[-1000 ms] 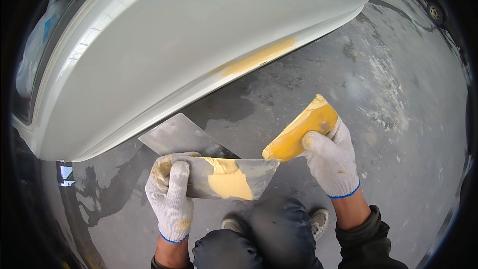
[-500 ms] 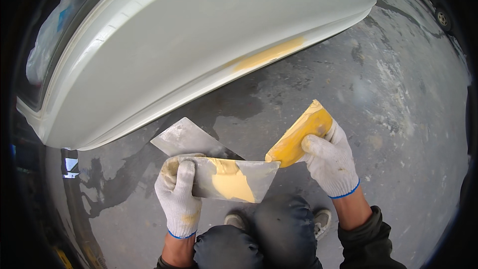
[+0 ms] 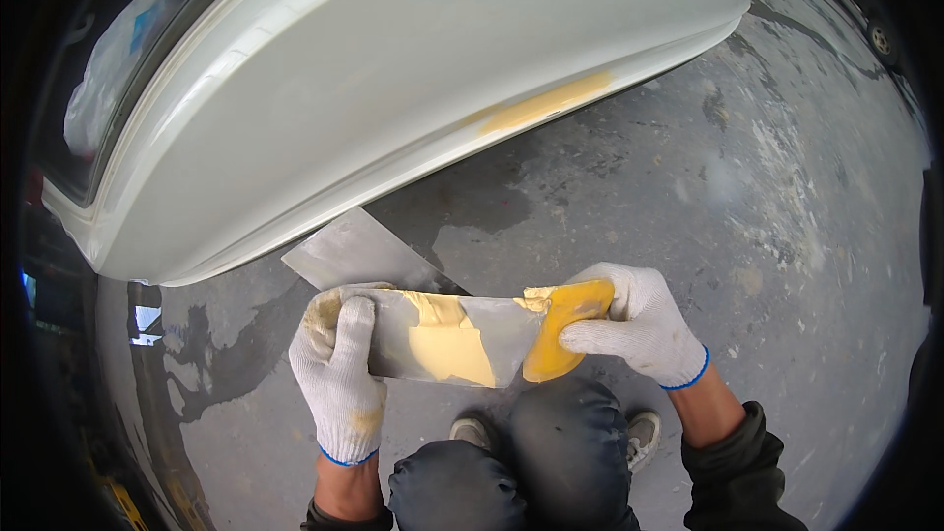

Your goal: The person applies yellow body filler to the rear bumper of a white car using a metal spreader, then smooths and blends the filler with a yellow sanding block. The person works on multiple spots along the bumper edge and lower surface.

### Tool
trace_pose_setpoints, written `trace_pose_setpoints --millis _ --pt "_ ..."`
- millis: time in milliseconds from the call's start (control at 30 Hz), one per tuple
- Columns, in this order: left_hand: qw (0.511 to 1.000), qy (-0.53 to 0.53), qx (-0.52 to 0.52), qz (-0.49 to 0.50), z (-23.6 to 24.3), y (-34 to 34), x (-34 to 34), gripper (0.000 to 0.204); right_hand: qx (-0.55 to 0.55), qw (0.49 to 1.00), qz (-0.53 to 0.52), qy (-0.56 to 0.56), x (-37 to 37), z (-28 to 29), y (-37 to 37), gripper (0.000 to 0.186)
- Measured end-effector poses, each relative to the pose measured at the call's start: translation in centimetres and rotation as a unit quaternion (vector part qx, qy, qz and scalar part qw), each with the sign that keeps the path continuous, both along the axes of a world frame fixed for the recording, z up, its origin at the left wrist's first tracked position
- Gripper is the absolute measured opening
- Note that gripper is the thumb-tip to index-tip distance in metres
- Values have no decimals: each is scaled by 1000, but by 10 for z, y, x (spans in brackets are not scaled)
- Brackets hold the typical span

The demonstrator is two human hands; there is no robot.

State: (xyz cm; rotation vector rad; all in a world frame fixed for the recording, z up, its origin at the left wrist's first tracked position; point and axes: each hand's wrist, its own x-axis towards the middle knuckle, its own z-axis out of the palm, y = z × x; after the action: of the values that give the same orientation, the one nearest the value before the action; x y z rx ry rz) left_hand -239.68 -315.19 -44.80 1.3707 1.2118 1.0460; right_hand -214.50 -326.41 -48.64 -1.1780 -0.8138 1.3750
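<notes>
My left hand (image 3: 339, 364), in a white knit glove with a putty smear, grips a flat grey metal putty plate (image 3: 390, 334) by its left end. A thick patch of pale yellow filler putty (image 3: 452, 346) lies on the plate. Behind it a second grey metal sheet (image 3: 369, 254) juts out toward the upper left; whether the same hand holds it is hidden. My right hand (image 3: 644, 324), gloved too, pinches a yellow putty spreader (image 3: 565, 329) between thumb and fingers. The spreader's edge, with putty on its upper corner, rests against the plate's right end.
A white car body panel (image 3: 413, 59) spans the upper view, with a yellow filler patch (image 3: 546, 103) along its lower edge. The floor (image 3: 629, 197) is grey concrete with stains. My knees (image 3: 565, 452) are below the plate. A wheel (image 3: 880, 37) stands at the far right.
My right hand has turned the spreader from slanting up to hanging down and drawn its edge over the plate's right end. The plates have shifted slightly up and left.
</notes>
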Motion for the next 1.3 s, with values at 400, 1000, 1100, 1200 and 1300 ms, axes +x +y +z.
trace_pose_setpoints --millis 400,1000,1100,1200,1300 --pt "987 -148 -14 64 -20 -12 -20 24 0 995 -102 21 4 0 2 33" --pt "981 -176 -5 83 -62 -3 -89 28 49 596 -262 -757 90 33 98 29" --pt "976 -200 -31 80 -70 1 -92 27 55 630 -231 -740 66 38 100 29" --pt "977 -196 -29 81 -70 6 -96 26 88 636 -215 -736 38 38 109 30" --pt "979 -185 -37 82 -65 9 -96 26 91 663 -197 -716 15 38 116 29"
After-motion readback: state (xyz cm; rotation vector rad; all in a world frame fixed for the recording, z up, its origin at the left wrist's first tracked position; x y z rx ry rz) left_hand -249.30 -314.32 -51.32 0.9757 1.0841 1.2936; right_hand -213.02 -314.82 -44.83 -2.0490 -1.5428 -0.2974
